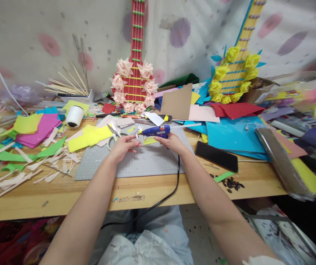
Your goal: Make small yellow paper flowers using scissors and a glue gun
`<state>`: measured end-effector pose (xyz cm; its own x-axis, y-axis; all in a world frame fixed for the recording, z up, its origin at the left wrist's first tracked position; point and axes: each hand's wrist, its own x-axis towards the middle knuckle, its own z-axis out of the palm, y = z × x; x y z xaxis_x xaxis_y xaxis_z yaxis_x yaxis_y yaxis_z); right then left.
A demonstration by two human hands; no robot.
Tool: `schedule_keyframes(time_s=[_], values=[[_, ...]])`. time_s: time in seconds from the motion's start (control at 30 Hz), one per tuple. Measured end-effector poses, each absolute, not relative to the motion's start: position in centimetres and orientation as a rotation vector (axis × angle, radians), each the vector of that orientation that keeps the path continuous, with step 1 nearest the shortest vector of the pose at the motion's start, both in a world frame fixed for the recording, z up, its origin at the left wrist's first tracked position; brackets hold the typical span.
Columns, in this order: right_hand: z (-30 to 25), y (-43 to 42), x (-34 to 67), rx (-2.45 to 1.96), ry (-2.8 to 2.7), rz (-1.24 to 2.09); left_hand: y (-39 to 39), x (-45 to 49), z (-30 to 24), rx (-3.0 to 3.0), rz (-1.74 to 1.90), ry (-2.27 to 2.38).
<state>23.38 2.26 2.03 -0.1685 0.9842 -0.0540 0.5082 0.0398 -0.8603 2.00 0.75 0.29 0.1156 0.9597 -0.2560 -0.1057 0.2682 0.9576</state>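
Note:
My right hand [171, 142] is closed round the grip of a blue glue gun [155, 131] whose nozzle points left, a clear glue stick jutting from its back. Its black cord [174, 184] runs down over the table edge. My left hand [124, 145] is pinched on a small pale piece [136, 136] held right at the nozzle tip. Both hands hover over a grey cutting mat [144, 162]. Scissors [113, 134] lie just beyond my left hand on yellow paper [90, 137].
A black phone [216, 156] lies right of the mat, dark seeds [231, 183] near the table edge. Paper scraps, pink and green sheets [40, 129] and a white thread spool [74, 116] crowd the left. A red paper guitar [134, 77] and a yellow one [233, 73] lean at the back.

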Motion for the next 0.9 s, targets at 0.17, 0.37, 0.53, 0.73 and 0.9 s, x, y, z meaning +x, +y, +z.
schedule_keyframes(time_s=[0.17,0.37,0.53,0.73,0.9], values=[[2.2,2.2,23.4,-1.501,-1.720,1.060,0.8,1.9,0.3,0.985,0.983,1.155],[2.2,2.1,23.5,-1.494,-1.727,1.090,0.8,1.8,0.1,1.012,0.949,1.109],[1.7,3.1,24.9,-1.570,-1.667,0.954,0.8,1.7,0.0,0.991,0.959,1.090],[0.0,5.0,27.7,-1.867,-1.500,0.499,0.8,1.7,0.4,0.879,1.089,1.041],[-0.5,5.3,28.2,-1.998,-1.578,0.457,0.9,1.8,0.9,0.772,1.191,1.025]])
